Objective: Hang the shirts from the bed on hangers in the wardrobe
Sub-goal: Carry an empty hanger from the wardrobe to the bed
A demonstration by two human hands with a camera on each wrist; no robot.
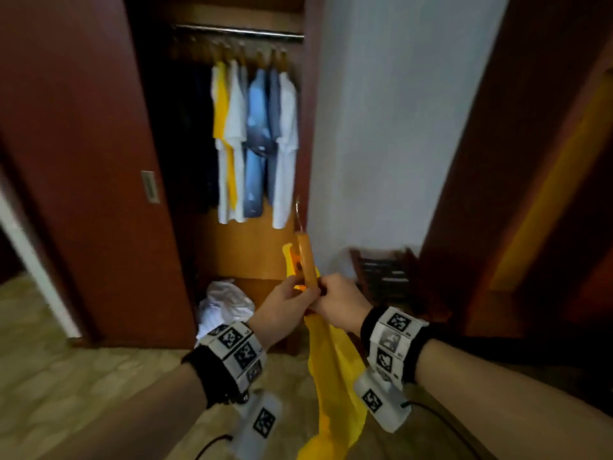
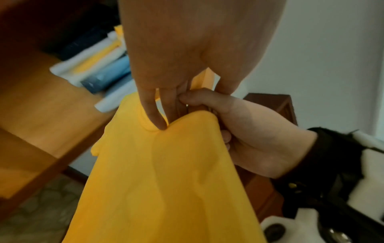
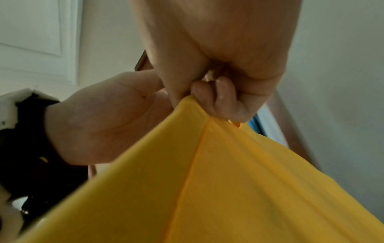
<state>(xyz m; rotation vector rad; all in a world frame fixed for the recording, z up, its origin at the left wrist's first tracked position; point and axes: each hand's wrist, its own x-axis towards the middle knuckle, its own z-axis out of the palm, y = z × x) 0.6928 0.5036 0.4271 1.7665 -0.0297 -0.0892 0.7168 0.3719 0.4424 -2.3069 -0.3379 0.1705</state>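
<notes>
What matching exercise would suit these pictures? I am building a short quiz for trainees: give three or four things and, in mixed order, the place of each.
Things
1. yellow shirt
2. wooden hanger
3. blue shirt
4. crumpled white cloth

Places
A. on the wardrobe floor
B. hanging from the rail
C. draped down from both hands
D. upright, above the left hand and right hand

Pairs: 1-C, 2-D, 3-B, 4-A

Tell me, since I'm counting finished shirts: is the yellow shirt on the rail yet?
Not yet. The yellow shirt dangles below both hands, which hold it with a hanger, well below the rail.
</notes>
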